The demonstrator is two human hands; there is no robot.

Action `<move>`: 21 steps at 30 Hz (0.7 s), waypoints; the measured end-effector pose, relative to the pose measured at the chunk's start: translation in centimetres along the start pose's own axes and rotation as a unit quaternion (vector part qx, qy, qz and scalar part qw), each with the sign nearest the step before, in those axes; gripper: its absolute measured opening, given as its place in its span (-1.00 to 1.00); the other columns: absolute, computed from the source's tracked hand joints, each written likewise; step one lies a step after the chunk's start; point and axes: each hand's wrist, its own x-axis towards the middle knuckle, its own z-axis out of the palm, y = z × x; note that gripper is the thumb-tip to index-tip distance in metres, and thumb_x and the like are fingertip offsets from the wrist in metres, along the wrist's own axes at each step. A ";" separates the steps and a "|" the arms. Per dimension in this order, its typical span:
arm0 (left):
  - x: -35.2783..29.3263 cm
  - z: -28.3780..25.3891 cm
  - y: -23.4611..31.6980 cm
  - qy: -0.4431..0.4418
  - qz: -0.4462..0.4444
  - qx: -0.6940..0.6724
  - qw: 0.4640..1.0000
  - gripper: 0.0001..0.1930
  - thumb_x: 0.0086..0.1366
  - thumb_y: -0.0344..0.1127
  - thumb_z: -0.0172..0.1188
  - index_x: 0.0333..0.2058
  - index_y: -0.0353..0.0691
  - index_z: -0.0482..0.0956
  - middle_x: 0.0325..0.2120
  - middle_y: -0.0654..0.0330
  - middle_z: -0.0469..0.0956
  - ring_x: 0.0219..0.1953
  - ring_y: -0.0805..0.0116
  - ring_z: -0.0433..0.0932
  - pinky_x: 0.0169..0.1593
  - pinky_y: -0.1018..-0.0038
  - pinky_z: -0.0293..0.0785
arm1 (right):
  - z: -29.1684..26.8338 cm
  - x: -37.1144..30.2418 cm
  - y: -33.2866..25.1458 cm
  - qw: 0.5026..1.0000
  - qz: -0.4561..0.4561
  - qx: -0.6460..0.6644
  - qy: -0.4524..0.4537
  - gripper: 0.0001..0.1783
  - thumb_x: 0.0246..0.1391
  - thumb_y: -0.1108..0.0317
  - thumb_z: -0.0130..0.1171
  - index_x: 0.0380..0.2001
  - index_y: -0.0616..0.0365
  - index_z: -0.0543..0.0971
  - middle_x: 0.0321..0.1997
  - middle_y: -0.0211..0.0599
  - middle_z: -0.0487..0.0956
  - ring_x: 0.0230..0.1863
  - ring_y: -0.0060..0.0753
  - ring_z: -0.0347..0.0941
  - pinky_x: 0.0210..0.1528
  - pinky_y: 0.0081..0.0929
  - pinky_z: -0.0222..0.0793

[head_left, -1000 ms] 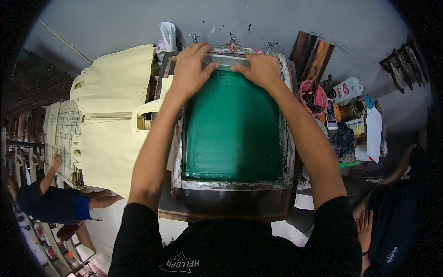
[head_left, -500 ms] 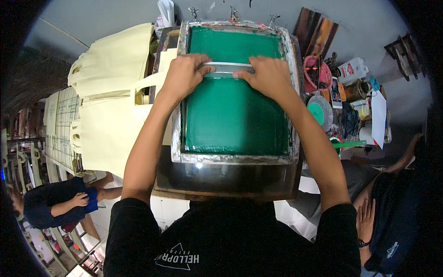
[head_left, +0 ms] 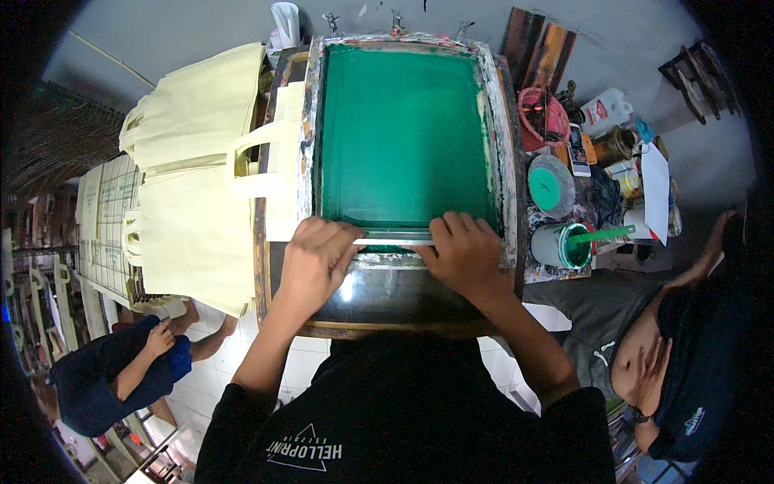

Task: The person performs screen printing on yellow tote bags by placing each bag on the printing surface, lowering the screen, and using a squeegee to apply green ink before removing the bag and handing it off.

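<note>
Green printing screen (head_left: 407, 133), white bottle (head_left: 605, 113) right.

Green screen (head_left: 403, 133), cream bags (head_left: 193, 185)

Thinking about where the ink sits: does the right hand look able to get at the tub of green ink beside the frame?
Probably yes. The right hand grips the squeegee at the frame's near edge, and the ink tub stands just to its right, nothing between them; it would have to let go first.
</note>
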 end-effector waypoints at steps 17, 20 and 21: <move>2.5 -4.5 -2.6 0.381 0.017 -0.219 0.898 0.17 0.02 0.02 0.56 0.45 -0.21 -0.03 0.36 -0.21 0.20 0.37 -0.05 0.26 0.44 0.13 0.11 | -15.1 10.3 2.0 0.935 -0.146 -0.065 0.317 -0.83 -0.07 0.30 0.31 -0.39 0.08 0.58 -0.31 -0.31 0.57 -0.29 -0.21 0.55 -0.33 -0.23 0.43; 4.7 -5.5 -6.0 0.160 -0.165 -0.049 0.972 -0.18 0.16 -0.03 0.44 0.29 -0.31 0.33 0.19 -0.11 0.43 0.24 -0.01 0.39 0.35 0.09 0.17 | -19.5 15.0 2.2 0.945 -0.103 -0.084 0.299 -0.77 0.09 0.18 0.27 -0.34 0.12 0.59 -0.50 -0.18 0.56 -0.43 -0.06 0.56 -0.38 -0.13 0.43; 5.3 -4.7 -7.2 0.121 -0.129 0.022 0.984 -0.21 0.15 -0.02 0.44 0.25 -0.32 0.37 0.13 -0.07 0.49 0.21 -0.03 0.39 0.34 0.06 0.14 | -20.9 15.9 2.2 0.954 -0.097 -0.067 0.276 -0.74 0.15 0.16 0.23 -0.34 0.16 0.63 -0.48 -0.16 0.60 -0.44 -0.11 0.57 -0.36 -0.16 0.45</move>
